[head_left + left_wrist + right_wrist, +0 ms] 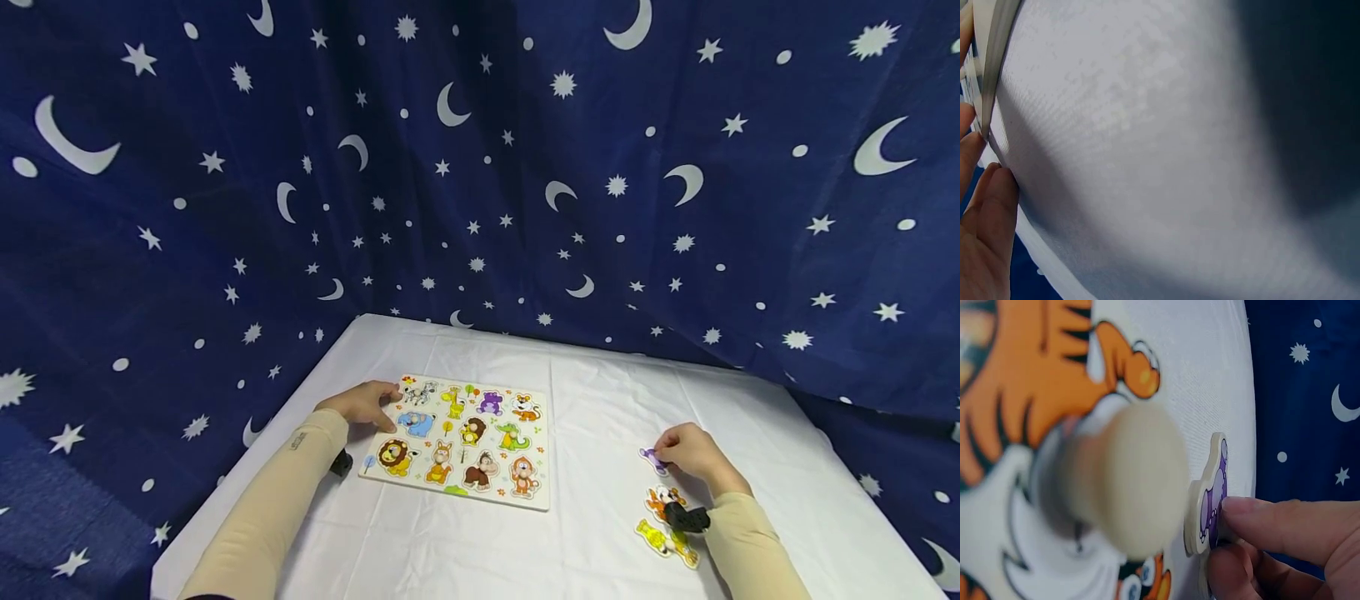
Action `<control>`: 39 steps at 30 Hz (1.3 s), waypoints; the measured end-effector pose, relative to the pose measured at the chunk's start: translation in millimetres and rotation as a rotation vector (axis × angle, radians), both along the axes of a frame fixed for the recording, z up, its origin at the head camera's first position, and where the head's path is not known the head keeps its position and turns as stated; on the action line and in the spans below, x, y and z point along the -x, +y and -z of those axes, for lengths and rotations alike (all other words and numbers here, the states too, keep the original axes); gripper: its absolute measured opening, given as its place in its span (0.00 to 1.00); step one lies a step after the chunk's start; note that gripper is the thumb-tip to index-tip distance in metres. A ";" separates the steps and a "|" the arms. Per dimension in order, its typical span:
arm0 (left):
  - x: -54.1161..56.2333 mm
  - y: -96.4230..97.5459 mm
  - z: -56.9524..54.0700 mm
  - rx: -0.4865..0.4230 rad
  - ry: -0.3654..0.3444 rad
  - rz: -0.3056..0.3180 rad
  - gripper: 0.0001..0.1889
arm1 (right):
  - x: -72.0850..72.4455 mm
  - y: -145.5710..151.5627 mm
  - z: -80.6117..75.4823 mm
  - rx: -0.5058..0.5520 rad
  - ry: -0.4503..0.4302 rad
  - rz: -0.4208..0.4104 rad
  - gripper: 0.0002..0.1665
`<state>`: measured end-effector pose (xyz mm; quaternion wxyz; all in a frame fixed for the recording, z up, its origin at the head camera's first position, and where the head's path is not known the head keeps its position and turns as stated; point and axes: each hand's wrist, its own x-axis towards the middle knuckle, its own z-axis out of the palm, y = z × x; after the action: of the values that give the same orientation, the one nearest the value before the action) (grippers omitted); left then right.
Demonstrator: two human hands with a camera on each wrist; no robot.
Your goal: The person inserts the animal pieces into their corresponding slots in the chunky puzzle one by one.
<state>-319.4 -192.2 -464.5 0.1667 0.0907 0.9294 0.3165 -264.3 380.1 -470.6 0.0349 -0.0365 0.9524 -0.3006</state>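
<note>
My left hand (367, 402) rests at the left edge of a wooden animal puzzle board (457, 475), its thumb by the blue elephant picture and its fingers near the zebra. In the left wrist view, some of its fingers (994, 206) lie close to the board's side and the white cloth. Over on the right, my right hand (693, 454) pinches a purple animal puzzle piece (1215, 487) between thumb and fingers, low over the cloth. Nearer me are an orange tiger piece (658, 500) and a yellow piece (652, 537). A blurred wooden knob (1147, 481) stands before the tiger picture.
A white cloth (592, 433) covers the table under the board and pieces. Behind and to the sides hangs a dark blue curtain (510, 183) with moons and stars. A black wrist camera (686, 518) partly hides the tiger and yellow pieces.
</note>
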 end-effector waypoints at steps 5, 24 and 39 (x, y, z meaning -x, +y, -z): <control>1.6 -3.2 0.2 0.002 0.003 0.001 0.34 | 2.4 -1.5 -0.5 -0.009 0.016 -0.005 0.02; 2.4 0.6 -6.9 0.037 -0.018 -0.030 0.37 | 6.7 -6.0 -14.8 -0.060 0.017 -0.009 0.02; -2.2 1.9 -5.2 0.003 -0.001 -0.001 0.35 | 8.5 -19.7 -14.6 -0.049 0.058 -0.019 0.02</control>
<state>-317.2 -190.3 -459.3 0.1674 0.0899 0.9298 0.3153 -272.8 360.4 -456.0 0.0112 -0.0535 0.9597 -0.2757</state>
